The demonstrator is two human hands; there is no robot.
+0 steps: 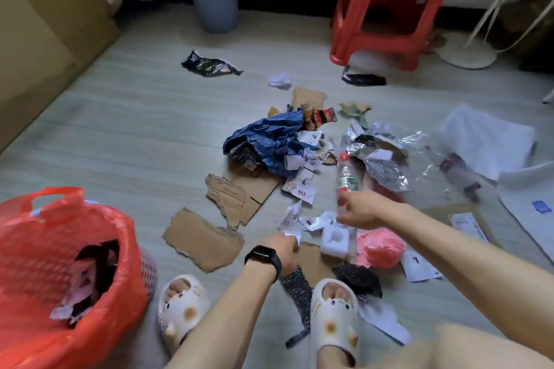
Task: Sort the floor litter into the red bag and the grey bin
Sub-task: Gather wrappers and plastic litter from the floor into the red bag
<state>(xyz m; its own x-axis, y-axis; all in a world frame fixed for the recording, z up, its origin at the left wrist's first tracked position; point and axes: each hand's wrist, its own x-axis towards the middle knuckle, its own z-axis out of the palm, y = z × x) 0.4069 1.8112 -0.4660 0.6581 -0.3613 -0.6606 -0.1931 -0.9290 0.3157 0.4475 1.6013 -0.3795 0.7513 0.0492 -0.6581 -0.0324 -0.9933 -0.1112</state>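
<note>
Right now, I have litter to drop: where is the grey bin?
Head view: the grey bin stands by the far wall, upper left, left of the red stool.

Left hand [283, 250] (arm outstretched) pinches paper [292, 232]; right hand [361, 211] grips a bottle [346, 177].

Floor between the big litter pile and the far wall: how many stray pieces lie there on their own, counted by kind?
Black wrappers: 2
Crumpled white paper: 1
Total: 3
</note>
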